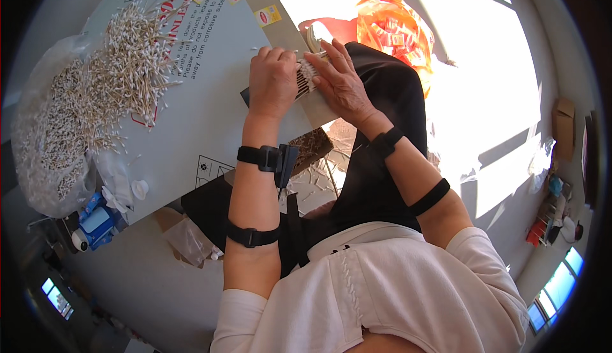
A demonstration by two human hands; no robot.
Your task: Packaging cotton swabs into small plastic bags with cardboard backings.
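Observation:
Both my hands are at the right edge of the grey tabletop [210, 98]. My left hand [273, 76] is closed, its fingers curled under; what they grip is hidden. Between the hands lies a tight row of cotton swabs [308, 74], white tips side by side. My right hand [346, 85] has its fingers stretched out and apart, the fingertips touching the swabs from the right. A dark flat edge [246, 96] shows just left of my left wrist. On the left of the table a big heap of loose cotton swabs [137, 53] spills from a clear plastic bag [38, 130].
Yellow-and-white small cards [268, 15] lie at the table's far edge. An orange plastic bag [405, 41] stands on the floor beyond my right knee. Below the table edge sits an open brown box [312, 146] with swabs scattered nearby. A blue pack [97, 221] is at the lower left.

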